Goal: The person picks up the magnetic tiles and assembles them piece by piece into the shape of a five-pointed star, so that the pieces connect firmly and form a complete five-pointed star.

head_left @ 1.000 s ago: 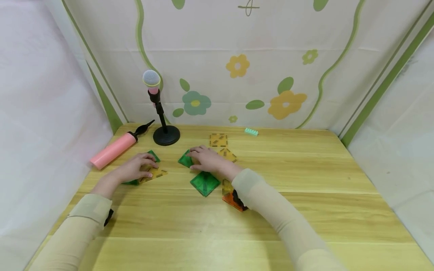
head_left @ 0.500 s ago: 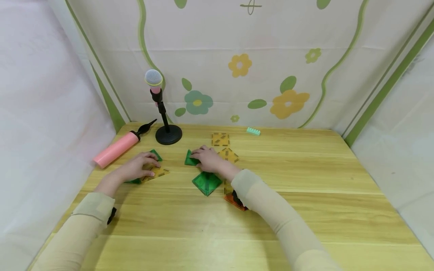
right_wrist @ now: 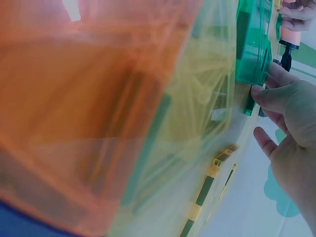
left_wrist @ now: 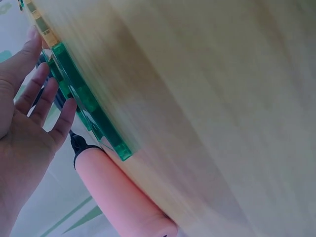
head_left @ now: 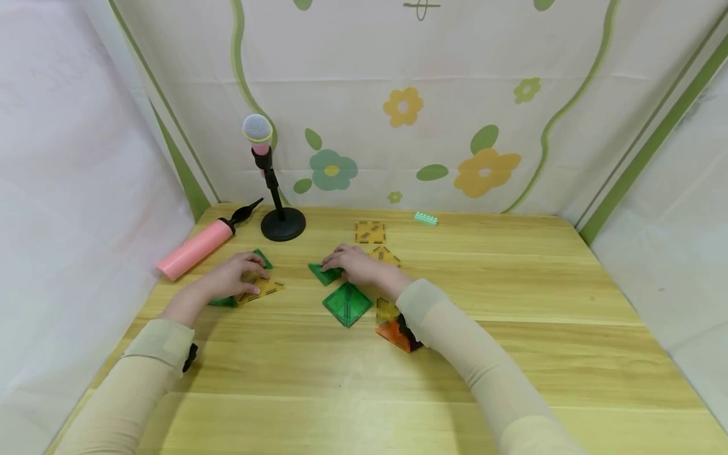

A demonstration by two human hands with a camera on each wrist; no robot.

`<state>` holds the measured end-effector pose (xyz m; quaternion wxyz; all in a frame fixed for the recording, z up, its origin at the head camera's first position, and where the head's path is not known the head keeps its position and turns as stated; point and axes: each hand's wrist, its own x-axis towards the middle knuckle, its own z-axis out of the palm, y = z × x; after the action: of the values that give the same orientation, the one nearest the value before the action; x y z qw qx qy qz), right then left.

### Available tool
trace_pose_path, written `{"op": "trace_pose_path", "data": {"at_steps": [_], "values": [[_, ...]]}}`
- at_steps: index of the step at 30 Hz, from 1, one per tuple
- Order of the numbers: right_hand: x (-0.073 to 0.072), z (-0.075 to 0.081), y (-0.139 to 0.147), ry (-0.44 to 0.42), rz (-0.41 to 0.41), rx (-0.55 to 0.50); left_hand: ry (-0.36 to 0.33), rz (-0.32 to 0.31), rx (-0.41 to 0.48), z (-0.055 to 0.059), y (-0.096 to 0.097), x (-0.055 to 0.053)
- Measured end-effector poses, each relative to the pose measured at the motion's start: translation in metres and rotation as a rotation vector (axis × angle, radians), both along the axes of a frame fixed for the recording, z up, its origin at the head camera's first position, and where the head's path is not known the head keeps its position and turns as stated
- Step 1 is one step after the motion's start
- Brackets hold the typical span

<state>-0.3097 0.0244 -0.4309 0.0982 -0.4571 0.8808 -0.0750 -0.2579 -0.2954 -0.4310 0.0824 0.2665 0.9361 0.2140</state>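
1. Left arm: in from the near left, sleeve cuff back of the wrist. Left hand (head_left: 236, 278) low over the counter (head_left: 341, 392), palm down; fingers loosely bent and spread in the wrist view, nothing gripped. Thumb by the yellow triangular tile (head_left: 264, 289); contact uncertain.
2. Green showing on both sides of that hand: a far green tile (head_left: 263, 258) beyond the fingertips, a near green tile (head_left: 224, 302) below the palm.
3. Right arm: slants in from the near right, forearm crossing toward centre. Right hand (head_left: 352, 262) nearly closed, thumb and forefinger pinching a green triangle (head_left: 324, 275), other fingers looser.
4. Just nearer than the pinched piece: a green diamond (head_left: 341, 304), seamed down the middle, flat on the counter.
5. Beside the right wrist: a near yellow tile (head_left: 387, 311) adjoining an orange tile (head_left: 395, 335), partly hidden by the cuff. Beyond the wrist, a pointed yellow tile (head_left: 387, 256); farther, a yellow square (head_left: 370, 232).
6. Far left: pink pump (head_left: 196, 249) lying down, microphone (head_left: 257, 129) upright on its black stand (head_left: 283, 224). Far edge, right of centre: mint brick (head_left: 426, 218).
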Motion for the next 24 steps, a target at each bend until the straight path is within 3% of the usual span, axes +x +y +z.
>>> {"op": "trace_pose_path", "data": {"at_steps": [4, 17, 24], "values": [[0.0, 0.001, 0.001, 0.011, -0.006, -0.002, -0.005, 0.007, -0.007, 0.0, 0.0, -0.001], [0.013, -0.005, -0.017, 0.086, -0.164, 0.054, 0.017, 0.03, -0.056, 0.004, 0.007, -0.002], [0.012, -0.004, -0.011, 0.045, -0.085, 0.023, 0.077, 0.039, -0.077, 0.002, 0.014, -0.008]]}}
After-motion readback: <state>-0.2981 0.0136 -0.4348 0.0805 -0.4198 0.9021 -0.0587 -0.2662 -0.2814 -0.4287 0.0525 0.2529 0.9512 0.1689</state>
